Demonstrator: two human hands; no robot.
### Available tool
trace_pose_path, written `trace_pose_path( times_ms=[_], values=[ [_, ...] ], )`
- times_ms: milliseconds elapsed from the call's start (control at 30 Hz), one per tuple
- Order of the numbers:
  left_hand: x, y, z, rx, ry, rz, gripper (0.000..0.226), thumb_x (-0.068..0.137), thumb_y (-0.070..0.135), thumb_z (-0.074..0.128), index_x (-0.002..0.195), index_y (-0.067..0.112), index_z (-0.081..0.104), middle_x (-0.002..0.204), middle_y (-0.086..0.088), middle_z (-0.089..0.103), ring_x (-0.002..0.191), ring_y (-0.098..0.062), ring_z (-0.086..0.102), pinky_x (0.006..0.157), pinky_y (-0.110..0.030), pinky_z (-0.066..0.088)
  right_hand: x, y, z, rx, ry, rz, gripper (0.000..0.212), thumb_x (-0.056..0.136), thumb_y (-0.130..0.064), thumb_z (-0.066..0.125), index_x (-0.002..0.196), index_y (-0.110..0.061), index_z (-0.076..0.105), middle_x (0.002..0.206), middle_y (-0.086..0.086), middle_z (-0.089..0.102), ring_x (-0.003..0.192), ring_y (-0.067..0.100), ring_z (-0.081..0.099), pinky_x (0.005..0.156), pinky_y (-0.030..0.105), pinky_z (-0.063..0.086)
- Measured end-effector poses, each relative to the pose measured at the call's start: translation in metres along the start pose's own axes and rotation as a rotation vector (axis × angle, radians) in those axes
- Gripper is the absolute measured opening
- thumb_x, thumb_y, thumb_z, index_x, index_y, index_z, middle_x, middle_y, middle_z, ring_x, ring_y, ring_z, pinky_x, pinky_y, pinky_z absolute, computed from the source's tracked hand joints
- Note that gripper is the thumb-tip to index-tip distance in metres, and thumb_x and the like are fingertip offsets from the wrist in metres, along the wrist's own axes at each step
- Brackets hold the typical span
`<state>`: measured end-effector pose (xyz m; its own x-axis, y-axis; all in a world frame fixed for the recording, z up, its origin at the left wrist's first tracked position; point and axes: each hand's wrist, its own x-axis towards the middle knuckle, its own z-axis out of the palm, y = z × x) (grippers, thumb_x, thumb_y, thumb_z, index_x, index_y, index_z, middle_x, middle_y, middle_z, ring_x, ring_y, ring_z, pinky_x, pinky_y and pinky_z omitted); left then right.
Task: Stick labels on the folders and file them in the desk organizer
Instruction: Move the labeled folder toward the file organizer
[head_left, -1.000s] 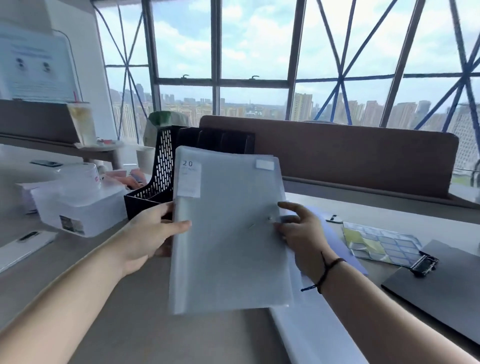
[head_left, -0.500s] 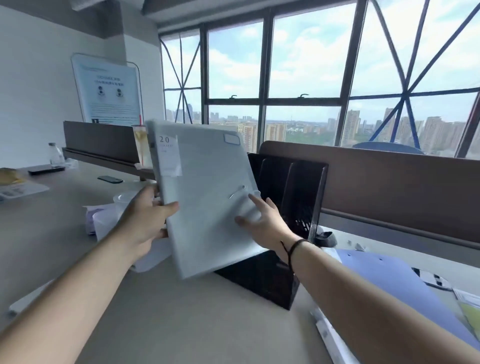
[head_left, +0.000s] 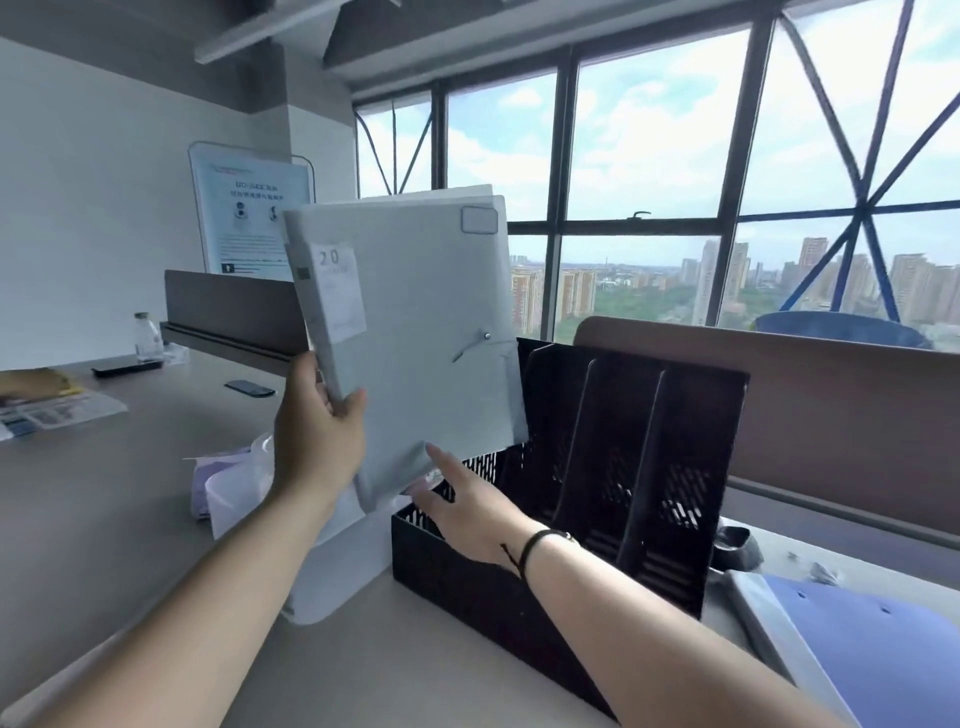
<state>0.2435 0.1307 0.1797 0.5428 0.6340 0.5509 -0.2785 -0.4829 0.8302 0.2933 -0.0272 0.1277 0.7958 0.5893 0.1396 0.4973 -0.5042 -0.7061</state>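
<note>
with your left hand (head_left: 318, 441) gripping the grey folder (head_left: 415, 332) by its spine and your right hand (head_left: 457, 512) open, fingertips steadying its lower edge, the tilted folder could catch a divider of the desk organizer (head_left: 597, 467).

Folder (head_left: 415, 332) held above desk organizer's (head_left: 597, 499) left end.
</note>
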Motion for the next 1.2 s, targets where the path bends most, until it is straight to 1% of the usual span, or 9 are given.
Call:
trace_pose_path(
  times_ms=[133, 300, 433, 567, 733, 800, 933, 1100, 1200],
  values=[
    [0.004, -0.015, 0.005, -0.022, 0.004, 0.035, 0.035, 0.089, 0.011, 0.065, 0.105, 0.033, 0.044, 0.093, -0.001, 0.069, 0.086, -0.025, 0.066, 0.072, -0.035, 0.048, 0.017, 0.002, 0.009, -0.01, 0.052, -0.028, 0.064, 0.102, -0.047, 0.044, 0.158, -0.034, 0.015, 0.159, -0.011, 0.029, 0.144, 0.012, 0.033, 0.101, 0.02, 0.03],
    [0.002, -0.032, 0.004, -0.075, 0.03, 0.003, 0.033, 0.089, 0.014, 0.065, 0.115, 0.025, 0.047, 0.103, -0.001, 0.071, 0.092, -0.022, 0.069, 0.086, -0.048, 0.055, 0.024, 0.004, 0.017, -0.006, 0.091, -0.055, 0.064, 0.102, -0.045, 0.046, 0.158, -0.028, 0.018, 0.155, -0.008, 0.033, 0.133, 0.008, 0.042, 0.091, 0.014, 0.029],
    [-0.004, -0.046, 0.001, -0.13, 0.049, -0.053, 0.034, 0.089, 0.014, 0.066, 0.108, 0.034, 0.045, 0.102, 0.003, 0.07, 0.094, -0.019, 0.07, 0.089, -0.051, 0.055, 0.027, 0.01, 0.022, -0.016, 0.122, -0.072, 0.064, 0.101, -0.045, 0.047, 0.157, -0.027, 0.021, 0.155, -0.008, 0.035, 0.133, 0.008, 0.041, 0.094, 0.015, 0.029],
    [-0.006, -0.055, -0.001, -0.142, 0.074, -0.109, 0.038, 0.089, 0.017, 0.066, 0.104, 0.042, 0.042, 0.1, 0.002, 0.072, 0.091, -0.017, 0.071, 0.087, -0.045, 0.057, 0.031, 0.02, 0.029, -0.053, 0.137, -0.089, 0.064, 0.1, -0.049, 0.048, 0.155, -0.027, 0.025, 0.157, -0.009, 0.033, 0.14, 0.008, 0.035, 0.102, 0.014, 0.025],
    [-0.012, -0.063, -0.009, -0.187, 0.122, -0.105, 0.031, 0.09, 0.013, 0.066, 0.111, 0.026, 0.047, 0.096, 0.009, 0.07, 0.091, -0.013, 0.07, 0.081, -0.035, 0.054, 0.031, 0.028, 0.033, -0.08, 0.104, -0.131, 0.062, 0.099, -0.053, 0.047, 0.153, -0.03, 0.029, 0.157, -0.011, 0.03, 0.147, 0.012, 0.026, 0.114, 0.023, 0.026],
    [-0.014, -0.064, -0.009, -0.182, 0.117, -0.109, 0.033, 0.09, 0.011, 0.067, 0.114, 0.024, 0.048, 0.097, 0.012, 0.069, 0.091, -0.01, 0.069, 0.084, -0.037, 0.055, 0.029, 0.029, 0.032, -0.089, 0.094, -0.134, 0.062, 0.099, -0.053, 0.047, 0.153, -0.032, 0.029, 0.156, -0.012, 0.03, 0.147, 0.011, 0.026, 0.112, 0.022, 0.025],
    [-0.008, -0.064, 0.0, -0.171, 0.028, -0.145, 0.04, 0.088, 0.014, 0.07, 0.115, 0.035, 0.048, 0.107, 0.005, 0.07, 0.098, -0.014, 0.069, 0.089, -0.048, 0.057, 0.027, 0.03, 0.024, -0.075, 0.11, -0.123, 0.057, 0.1, -0.045, 0.051, 0.151, -0.03, 0.033, 0.144, -0.011, 0.04, 0.131, 0.011, 0.044, 0.098, 0.015, 0.033],
    [0.004, -0.044, 0.03, -0.065, -0.044, -0.057, 0.037, 0.089, 0.014, 0.069, 0.116, 0.03, 0.047, 0.094, 0.005, 0.067, 0.083, -0.01, 0.064, 0.069, -0.028, 0.047, 0.027, 0.038, 0.007, -0.071, 0.13, -0.06, 0.062, 0.099, -0.041, 0.055, 0.154, -0.028, 0.029, 0.154, -0.01, 0.034, 0.141, 0.01, 0.034, 0.097, 0.009, 0.022],
    [0.013, -0.038, 0.054, -0.006, -0.093, -0.043, 0.036, 0.087, 0.016, 0.069, 0.117, 0.024, 0.051, 0.093, 0.006, 0.066, 0.083, -0.016, 0.064, 0.073, -0.031, 0.049, 0.026, 0.044, 0.0, -0.058, 0.113, -0.005, 0.067, 0.097, -0.045, 0.056, 0.155, -0.03, 0.026, 0.16, -0.007, 0.029, 0.146, 0.012, 0.027, 0.106, 0.015, 0.02]
  ],
)
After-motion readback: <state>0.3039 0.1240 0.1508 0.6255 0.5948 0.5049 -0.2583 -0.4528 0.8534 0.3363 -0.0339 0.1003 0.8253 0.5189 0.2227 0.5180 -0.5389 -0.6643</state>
